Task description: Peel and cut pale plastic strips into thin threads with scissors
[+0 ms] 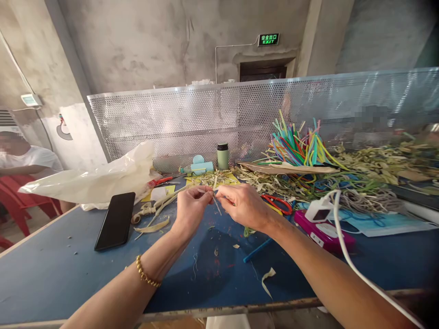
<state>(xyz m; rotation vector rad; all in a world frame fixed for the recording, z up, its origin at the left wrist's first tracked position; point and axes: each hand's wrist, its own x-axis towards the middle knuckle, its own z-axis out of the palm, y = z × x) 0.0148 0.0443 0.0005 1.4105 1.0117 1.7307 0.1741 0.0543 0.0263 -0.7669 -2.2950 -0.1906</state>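
Observation:
My left hand (192,205) and my right hand (245,205) meet above the middle of the blue table (164,292). Both are closed in a pinch on a thin pale strip (217,205), which crosses between the fingertips and hangs a little below them. Its far ends are partly hidden by the fingers. Left of my left hand lie curled pale dried strips (152,226). Red-handled scissors (288,209) rest just beyond my right wrist, and a blue stick (259,250) lies under that forearm.
A black phone (115,221) and a plastic bag (103,178) lie on the left. On the right are a purple power socket (324,233) with a white cable (346,251), colourful pipe cleaners (298,144) and heaped strips (387,164). A green bottle (222,156) stands before the perforated panel (192,119).

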